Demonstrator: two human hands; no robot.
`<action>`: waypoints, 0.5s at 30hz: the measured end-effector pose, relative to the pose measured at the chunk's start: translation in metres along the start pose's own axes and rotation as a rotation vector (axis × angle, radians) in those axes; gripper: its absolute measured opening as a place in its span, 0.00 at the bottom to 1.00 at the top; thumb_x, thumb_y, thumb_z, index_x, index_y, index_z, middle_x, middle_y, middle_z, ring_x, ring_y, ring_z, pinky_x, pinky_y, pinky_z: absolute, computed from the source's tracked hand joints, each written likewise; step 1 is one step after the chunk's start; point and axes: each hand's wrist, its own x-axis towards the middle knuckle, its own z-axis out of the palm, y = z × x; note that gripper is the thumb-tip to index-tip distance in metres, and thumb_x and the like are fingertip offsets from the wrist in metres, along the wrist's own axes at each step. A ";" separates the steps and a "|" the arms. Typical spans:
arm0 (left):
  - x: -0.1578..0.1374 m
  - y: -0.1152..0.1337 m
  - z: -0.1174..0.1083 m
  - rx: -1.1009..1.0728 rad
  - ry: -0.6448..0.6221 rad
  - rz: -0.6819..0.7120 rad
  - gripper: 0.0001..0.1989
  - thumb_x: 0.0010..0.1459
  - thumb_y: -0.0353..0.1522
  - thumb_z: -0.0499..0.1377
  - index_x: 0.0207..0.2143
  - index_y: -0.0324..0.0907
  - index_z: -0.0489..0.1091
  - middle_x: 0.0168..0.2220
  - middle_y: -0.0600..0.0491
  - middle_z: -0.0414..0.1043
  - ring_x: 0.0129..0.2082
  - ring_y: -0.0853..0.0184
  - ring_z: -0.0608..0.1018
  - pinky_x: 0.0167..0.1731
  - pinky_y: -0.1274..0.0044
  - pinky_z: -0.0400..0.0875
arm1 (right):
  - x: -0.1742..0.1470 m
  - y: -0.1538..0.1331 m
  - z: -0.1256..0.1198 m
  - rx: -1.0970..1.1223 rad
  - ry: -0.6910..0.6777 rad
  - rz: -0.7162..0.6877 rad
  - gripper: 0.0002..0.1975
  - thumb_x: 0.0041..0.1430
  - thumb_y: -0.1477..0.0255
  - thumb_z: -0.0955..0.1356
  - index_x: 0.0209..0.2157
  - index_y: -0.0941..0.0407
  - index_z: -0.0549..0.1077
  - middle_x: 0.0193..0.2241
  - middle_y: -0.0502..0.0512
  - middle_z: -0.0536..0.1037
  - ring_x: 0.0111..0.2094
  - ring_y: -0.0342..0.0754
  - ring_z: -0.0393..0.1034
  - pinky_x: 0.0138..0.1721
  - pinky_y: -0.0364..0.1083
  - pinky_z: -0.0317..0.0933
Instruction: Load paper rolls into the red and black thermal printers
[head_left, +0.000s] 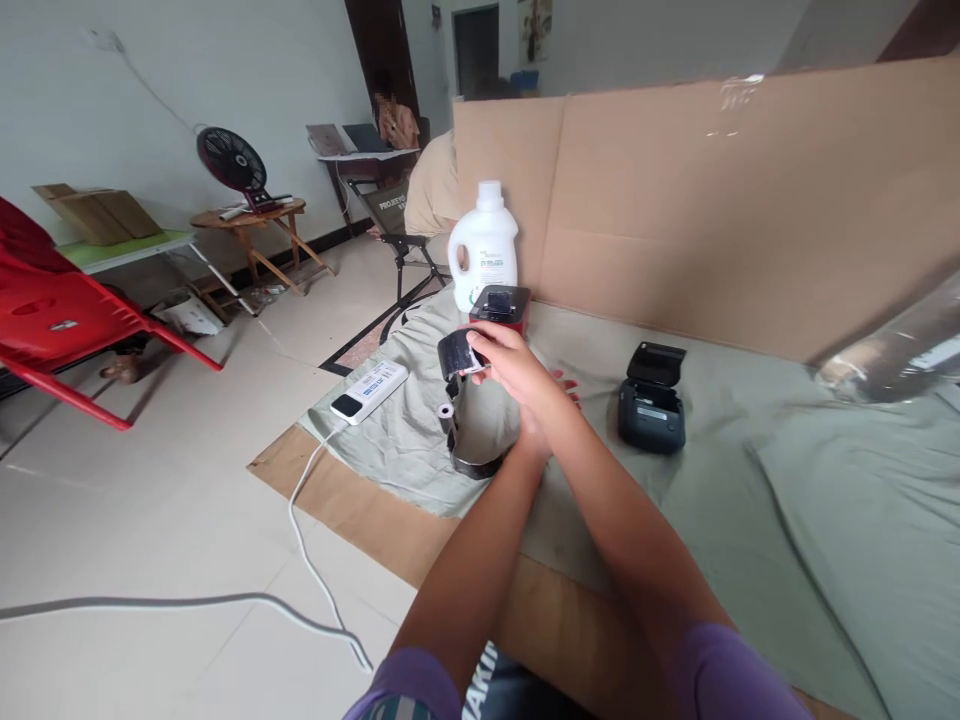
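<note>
My right hand (504, 358) reaches across to the left and pinches a short, black, curved piece (456, 352) with a shiny surface. Below it, a black looped strip (478, 467) lies on the grey-green cloth; whether it joins the held piece I cannot tell. A small white roll with a dark core (445, 411) sits beside the strip. My left hand (564, 388) is mostly hidden behind my right wrist, with its fingertips showing apart and nothing seen in them. Just beyond my right hand stands a red and black box-shaped device (501, 306).
A white jug (487, 245) stands before a cardboard panel (675, 190). To the right is a small black device with its lid up (651, 415), then a clear plastic-wrapped roll (900, 345). A white power strip (371, 392) trails its cable left. A person (397, 125) sits far back.
</note>
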 end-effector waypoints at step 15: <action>-0.016 0.002 -0.001 0.174 -0.067 0.053 0.33 0.62 0.61 0.44 0.38 0.47 0.75 0.36 0.50 0.79 0.36 0.57 0.77 0.34 0.64 0.72 | -0.126 -0.055 -0.146 -0.153 0.109 0.205 0.22 0.51 0.74 0.67 0.50 0.56 0.77 0.43 0.55 0.77 0.37 0.46 0.69 0.32 0.41 0.61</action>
